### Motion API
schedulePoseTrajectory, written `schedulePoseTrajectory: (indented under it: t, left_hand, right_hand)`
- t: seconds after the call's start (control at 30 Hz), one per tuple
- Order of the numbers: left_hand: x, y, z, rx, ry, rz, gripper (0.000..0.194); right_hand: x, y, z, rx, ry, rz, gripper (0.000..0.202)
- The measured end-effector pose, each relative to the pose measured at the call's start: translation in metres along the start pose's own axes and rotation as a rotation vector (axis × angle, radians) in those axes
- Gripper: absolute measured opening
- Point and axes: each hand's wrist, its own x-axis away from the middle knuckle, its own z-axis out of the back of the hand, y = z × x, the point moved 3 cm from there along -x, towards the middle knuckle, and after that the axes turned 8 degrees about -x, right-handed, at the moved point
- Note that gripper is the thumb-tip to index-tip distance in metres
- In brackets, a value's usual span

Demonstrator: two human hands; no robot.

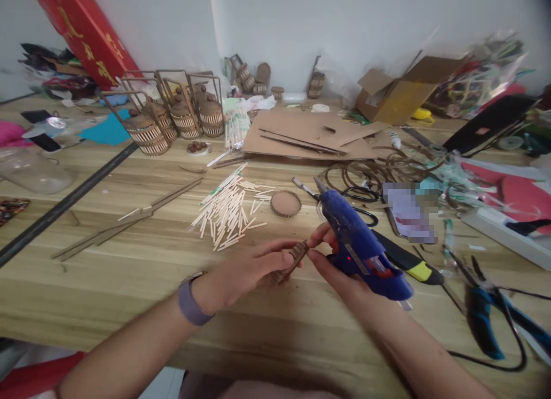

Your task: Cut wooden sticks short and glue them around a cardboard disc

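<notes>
A small brown slatted piece [290, 263] is held low over the wooden table in my left hand [264, 262], whose fingers close around its left side. My right hand [329, 255] holds a blue glue gun [359, 241], nozzle pointing up and left. The thumb and index finger of that hand also touch the right edge of the brown piece. Just beyond my hands lies a round brown disc with a ridged rim [286, 204]. Left of the disc is a loose pile of pale short sticks [226, 212].
Lidded woven baskets with handles [148, 132] stand at the back left. Cardboard [301, 126] lies at the back middle, near coiled brown strips [387, 163]. Pliers [482, 313], a black cable, a phone [408, 212] and a yellow-black tool [419, 271] are at the right.
</notes>
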Motion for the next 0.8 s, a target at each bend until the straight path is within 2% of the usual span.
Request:
schedulePoseTrajectory:
  t: [0.17, 0.4, 0.57, 0.67, 0.8]
  left_hand:
    - [0.001, 0.003, -0.005, 0.054, -0.034, 0.075, 0.049]
    - [-0.001, -0.003, 0.003, -0.252, 0.060, 0.019, 0.060]
    - [0.002, 0.003, 0.007, -0.503, 0.225, -0.115, 0.059]
    - [0.004, 0.009, 0.005, -0.604, 0.286, -0.203, 0.056]
    - [0.007, 0.009, 0.003, -0.779, 0.405, -0.248, 0.068]
  right_hand:
    - [0.002, 0.009, -0.001, 0.058, -0.002, 0.035, 0.014]
    - [0.008, 0.019, -0.002, 0.033, -0.026, 0.063, 0.014]
    - [0.011, 0.024, -0.002, 0.077, -0.043, 0.062, 0.011]
    - [0.013, 0.026, -0.001, 0.102, 0.003, 0.090, 0.014]
    - [0.015, 0.031, -0.004, 0.049, 0.018, 0.033, 0.013]
